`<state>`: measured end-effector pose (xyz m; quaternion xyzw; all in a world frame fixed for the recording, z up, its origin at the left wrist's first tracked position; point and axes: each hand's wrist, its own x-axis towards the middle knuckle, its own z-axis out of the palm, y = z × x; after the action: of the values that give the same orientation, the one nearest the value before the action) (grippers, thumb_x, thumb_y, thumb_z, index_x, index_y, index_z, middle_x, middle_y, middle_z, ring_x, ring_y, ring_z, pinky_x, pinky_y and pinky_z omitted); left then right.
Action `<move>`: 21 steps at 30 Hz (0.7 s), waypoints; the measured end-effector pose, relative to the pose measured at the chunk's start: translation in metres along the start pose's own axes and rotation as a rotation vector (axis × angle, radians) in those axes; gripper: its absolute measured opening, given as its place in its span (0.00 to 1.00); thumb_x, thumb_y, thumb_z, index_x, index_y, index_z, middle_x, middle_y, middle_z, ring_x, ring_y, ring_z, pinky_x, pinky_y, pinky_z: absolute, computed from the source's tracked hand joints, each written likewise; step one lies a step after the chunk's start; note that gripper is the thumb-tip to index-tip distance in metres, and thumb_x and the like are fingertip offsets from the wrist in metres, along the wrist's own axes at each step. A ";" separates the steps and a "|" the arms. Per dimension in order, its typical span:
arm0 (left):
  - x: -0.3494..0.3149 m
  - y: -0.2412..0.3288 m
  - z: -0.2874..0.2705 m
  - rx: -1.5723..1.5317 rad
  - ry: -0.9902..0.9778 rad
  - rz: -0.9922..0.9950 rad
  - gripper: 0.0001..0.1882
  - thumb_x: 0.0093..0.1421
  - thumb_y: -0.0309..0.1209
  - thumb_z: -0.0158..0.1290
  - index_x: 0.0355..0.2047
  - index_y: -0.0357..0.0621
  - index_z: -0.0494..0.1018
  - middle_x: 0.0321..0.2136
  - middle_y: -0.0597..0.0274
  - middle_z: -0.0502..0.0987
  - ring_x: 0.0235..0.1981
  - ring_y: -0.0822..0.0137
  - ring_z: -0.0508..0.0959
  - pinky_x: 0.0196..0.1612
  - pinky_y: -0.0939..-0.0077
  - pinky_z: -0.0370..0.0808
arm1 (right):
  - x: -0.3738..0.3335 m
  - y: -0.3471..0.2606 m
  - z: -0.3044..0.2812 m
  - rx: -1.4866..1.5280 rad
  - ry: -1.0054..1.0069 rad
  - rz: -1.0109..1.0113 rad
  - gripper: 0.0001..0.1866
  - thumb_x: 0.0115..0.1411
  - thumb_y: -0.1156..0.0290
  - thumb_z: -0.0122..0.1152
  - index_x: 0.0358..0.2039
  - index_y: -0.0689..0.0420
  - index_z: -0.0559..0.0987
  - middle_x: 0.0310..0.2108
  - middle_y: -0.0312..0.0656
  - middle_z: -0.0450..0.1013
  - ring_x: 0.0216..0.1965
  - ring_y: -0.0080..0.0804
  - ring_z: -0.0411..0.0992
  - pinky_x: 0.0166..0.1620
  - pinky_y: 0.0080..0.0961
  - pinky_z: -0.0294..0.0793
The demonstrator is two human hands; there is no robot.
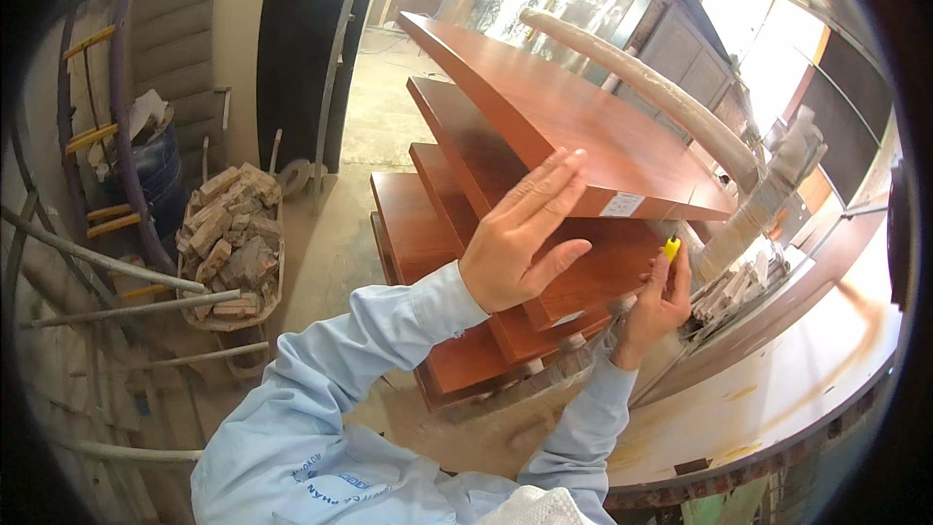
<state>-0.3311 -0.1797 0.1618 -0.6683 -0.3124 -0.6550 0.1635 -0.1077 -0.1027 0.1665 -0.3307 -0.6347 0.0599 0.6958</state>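
Note:
My left hand (520, 238) is raised with its fingers stretched out and the thumb apart, holding nothing. It is in front of the near edge of a reddish-brown wooden panel (573, 117); I cannot tell whether it touches. My right hand (653, 316) is closed round a slim tool with a yellow handle (672, 249), whose thin shaft points up beside the panel's near right corner. The shaft's tip is too fine to make out. A white label (622, 204) is on the panel's edge. Several similar panels (400, 228) are stacked below, spaced apart in layers.
A long wrapped tube (651, 87) runs beside the stack on the right. At the left, a wheelbarrow (281, 253) holds broken rubble, near a blue barrel (160, 175) and a purple ladder (121, 117). Metal pipes (107, 258) jut in. A white surface (777, 399) curves along the right.

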 end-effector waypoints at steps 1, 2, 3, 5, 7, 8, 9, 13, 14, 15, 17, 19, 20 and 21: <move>-0.002 -0.002 -0.001 -0.034 -0.011 0.003 0.33 0.69 0.37 0.56 0.67 0.29 0.64 0.69 0.39 0.62 0.73 0.44 0.60 0.73 0.57 0.59 | 0.000 -0.014 -0.003 -0.023 -0.045 -0.042 0.19 0.70 0.75 0.59 0.61 0.60 0.78 0.46 0.39 0.76 0.37 0.22 0.73 0.38 0.20 0.75; -0.003 -0.005 -0.001 -0.068 -0.020 0.005 0.33 0.69 0.37 0.56 0.68 0.29 0.63 0.70 0.39 0.61 0.73 0.44 0.59 0.73 0.57 0.58 | 0.002 -0.028 -0.006 -0.030 -0.066 -0.005 0.19 0.70 0.75 0.59 0.60 0.60 0.78 0.46 0.40 0.76 0.37 0.23 0.73 0.38 0.21 0.75; -0.005 -0.010 -0.002 -0.060 -0.016 0.003 0.34 0.70 0.38 0.54 0.70 0.30 0.60 0.72 0.41 0.59 0.73 0.44 0.58 0.73 0.56 0.58 | 0.004 -0.044 -0.010 -0.130 -0.135 -0.138 0.21 0.65 0.80 0.62 0.59 0.59 0.80 0.43 0.42 0.76 0.38 0.29 0.74 0.40 0.26 0.76; -0.005 -0.021 -0.002 -0.013 0.011 -0.041 0.34 0.71 0.39 0.53 0.70 0.31 0.60 0.72 0.41 0.58 0.74 0.45 0.58 0.73 0.56 0.57 | 0.015 -0.076 -0.012 -0.234 -0.251 -0.491 0.23 0.60 0.84 0.64 0.57 0.59 0.81 0.42 0.44 0.77 0.39 0.33 0.75 0.41 0.29 0.76; -0.007 -0.030 -0.002 0.014 0.020 -0.093 0.34 0.70 0.38 0.53 0.71 0.33 0.59 0.72 0.42 0.57 0.74 0.44 0.57 0.73 0.54 0.56 | 0.024 -0.109 -0.020 -0.358 -0.364 -0.700 0.25 0.55 0.86 0.65 0.56 0.60 0.82 0.41 0.45 0.77 0.40 0.37 0.75 0.42 0.32 0.76; -0.006 -0.035 -0.003 0.033 0.027 -0.112 0.35 0.69 0.37 0.54 0.71 0.35 0.59 0.73 0.43 0.57 0.74 0.44 0.57 0.73 0.51 0.56 | 0.032 -0.125 -0.024 -0.430 -0.420 -0.776 0.26 0.53 0.87 0.66 0.55 0.60 0.83 0.41 0.46 0.78 0.41 0.38 0.76 0.43 0.33 0.77; -0.004 -0.039 -0.004 0.044 0.030 -0.131 0.36 0.68 0.36 0.55 0.72 0.36 0.59 0.73 0.44 0.56 0.74 0.44 0.57 0.72 0.49 0.56 | 0.039 -0.139 -0.026 -0.528 -0.468 -0.851 0.27 0.51 0.88 0.66 0.54 0.60 0.83 0.41 0.46 0.78 0.42 0.39 0.76 0.43 0.34 0.77; 0.000 -0.038 -0.007 0.083 0.040 -0.110 0.35 0.66 0.37 0.58 0.70 0.37 0.62 0.72 0.44 0.59 0.73 0.42 0.58 0.72 0.48 0.56 | 0.051 -0.160 -0.049 -0.566 -0.277 -0.876 0.23 0.59 0.87 0.61 0.56 0.64 0.81 0.43 0.50 0.78 0.44 0.41 0.76 0.45 0.32 0.76; 0.001 -0.036 -0.007 0.088 0.034 -0.072 0.35 0.66 0.38 0.58 0.69 0.36 0.63 0.71 0.43 0.60 0.73 0.42 0.58 0.72 0.48 0.56 | 0.054 -0.155 -0.060 -0.539 -0.157 -0.807 0.22 0.62 0.86 0.59 0.57 0.65 0.80 0.44 0.49 0.78 0.44 0.39 0.76 0.46 0.31 0.76; 0.001 -0.033 -0.006 0.079 0.019 -0.038 0.35 0.65 0.38 0.59 0.69 0.36 0.64 0.71 0.43 0.61 0.73 0.42 0.58 0.72 0.49 0.56 | 0.057 -0.145 -0.074 -0.520 -0.034 -0.748 0.21 0.65 0.84 0.57 0.59 0.66 0.78 0.45 0.49 0.78 0.45 0.38 0.76 0.46 0.30 0.76; 0.006 -0.032 0.000 0.059 0.035 0.023 0.33 0.64 0.38 0.60 0.66 0.35 0.67 0.68 0.40 0.65 0.71 0.41 0.62 0.72 0.50 0.58 | 0.055 -0.109 -0.102 -0.280 0.226 -0.477 0.20 0.73 0.77 0.52 0.63 0.68 0.73 0.48 0.45 0.79 0.47 0.31 0.76 0.48 0.25 0.75; 0.007 -0.035 0.006 -0.030 0.061 0.017 0.32 0.64 0.35 0.61 0.65 0.34 0.67 0.67 0.41 0.66 0.71 0.41 0.62 0.72 0.52 0.58 | 0.056 -0.061 -0.136 -0.295 0.442 -0.334 0.20 0.73 0.75 0.53 0.63 0.65 0.74 0.51 0.45 0.79 0.47 0.26 0.77 0.48 0.23 0.76; 0.006 -0.036 0.008 -0.006 0.061 0.007 0.31 0.65 0.34 0.59 0.65 0.34 0.67 0.67 0.41 0.66 0.72 0.43 0.61 0.73 0.53 0.58 | 0.056 -0.034 -0.151 -0.272 0.488 -0.322 0.20 0.73 0.74 0.55 0.63 0.64 0.75 0.52 0.46 0.79 0.48 0.26 0.77 0.48 0.23 0.76; 0.005 -0.037 0.010 -0.020 0.062 0.019 0.31 0.65 0.32 0.59 0.65 0.34 0.66 0.68 0.42 0.66 0.72 0.45 0.61 0.73 0.54 0.57 | 0.054 -0.005 -0.165 -0.325 0.505 -0.174 0.20 0.73 0.72 0.56 0.63 0.64 0.75 0.53 0.45 0.78 0.49 0.26 0.76 0.49 0.24 0.76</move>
<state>-0.3467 -0.1448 0.1592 -0.6524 -0.2943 -0.6767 0.1727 0.0532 -0.1430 0.2193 -0.3863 -0.4688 -0.1863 0.7722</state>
